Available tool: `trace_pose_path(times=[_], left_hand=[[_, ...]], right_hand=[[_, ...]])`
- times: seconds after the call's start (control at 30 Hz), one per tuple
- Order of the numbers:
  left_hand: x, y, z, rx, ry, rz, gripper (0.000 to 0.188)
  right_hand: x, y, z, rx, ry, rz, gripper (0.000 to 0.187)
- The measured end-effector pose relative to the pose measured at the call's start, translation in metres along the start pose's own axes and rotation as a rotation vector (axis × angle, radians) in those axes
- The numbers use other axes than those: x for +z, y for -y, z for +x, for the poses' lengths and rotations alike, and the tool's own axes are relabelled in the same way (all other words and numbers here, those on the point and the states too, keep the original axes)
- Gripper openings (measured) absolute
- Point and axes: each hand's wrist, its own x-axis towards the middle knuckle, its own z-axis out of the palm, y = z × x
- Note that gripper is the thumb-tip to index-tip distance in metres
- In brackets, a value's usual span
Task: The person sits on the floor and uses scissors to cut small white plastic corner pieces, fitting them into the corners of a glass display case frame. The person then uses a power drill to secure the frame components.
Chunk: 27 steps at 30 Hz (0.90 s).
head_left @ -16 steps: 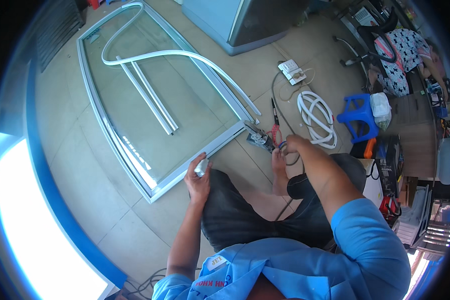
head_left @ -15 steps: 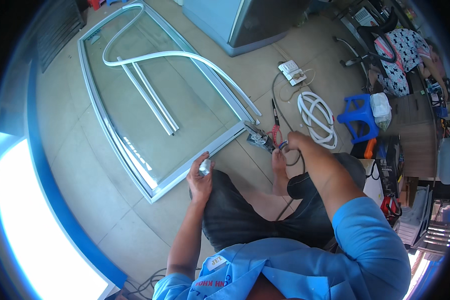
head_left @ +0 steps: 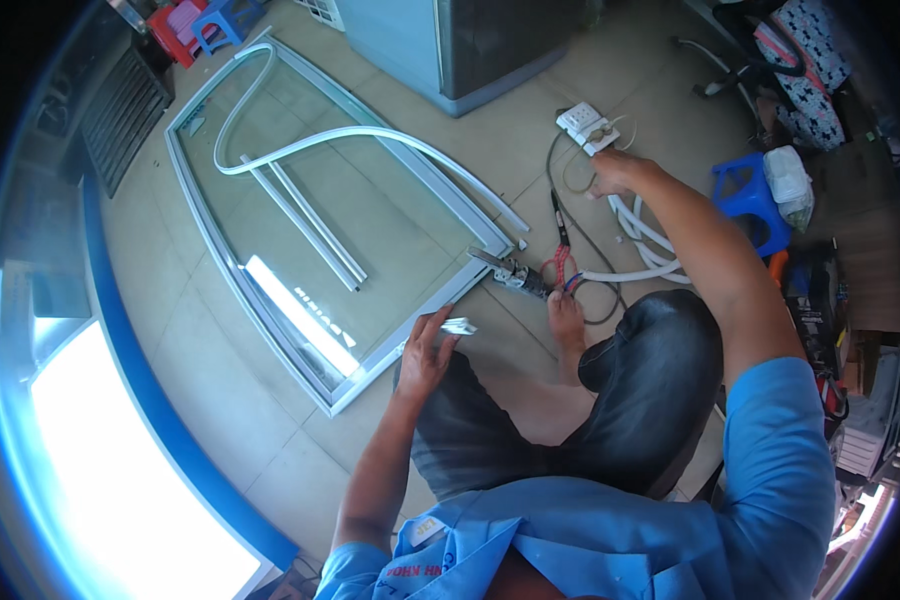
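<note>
My left hand (head_left: 428, 357) is closed around a small shiny white piece (head_left: 458, 326), whose end sticks out past the fingers by my knee. Beyond it lies the glass pane with a white frame (head_left: 390, 365). My right hand (head_left: 615, 174) is stretched forward, just below the white power strip (head_left: 582, 127) and over the coiled white hose (head_left: 660, 268). Its fingers are partly hidden, and I cannot tell whether they grip anything. By my bare foot (head_left: 568, 320) lie a metal tool with a dark body (head_left: 515, 274) and red-handled scissors (head_left: 561, 250).
A bent white strip (head_left: 370, 131) and two straight white strips (head_left: 305, 225) lie on the glass. At the right are a blue stool (head_left: 740, 195) and a bag (head_left: 790, 188) on it. A grey cabinet (head_left: 395, 45) stands at the back. Another person's patterned clothing (head_left: 810, 85) shows at far right.
My right hand has moved from beside my foot forward to the power strip and hose. My left hand has shifted slightly, turning the small white piece. The view has shifted a little.
</note>
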Motion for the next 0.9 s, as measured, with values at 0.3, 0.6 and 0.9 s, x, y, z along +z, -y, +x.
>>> trace_pose_path(times=[0.3, 0.6, 0.9], left_hand=[[0.036, 0.005, 0.045, 0.039, 0.317, 0.058, 0.026], [0.010, -0.009, 0.049, -0.145, 0.332, 0.006, 0.024], [0.011, -0.011, 0.035, -0.181, 0.333, 0.001, 0.023]], right_hand=[[0.035, 0.028, 0.000, -0.335, 0.251, 0.425, 0.047], [0.008, 0.091, -0.043, -0.613, 0.667, 0.687, 0.034], [0.012, 0.132, -0.060, -0.581, 0.729, 0.601, 0.032]])
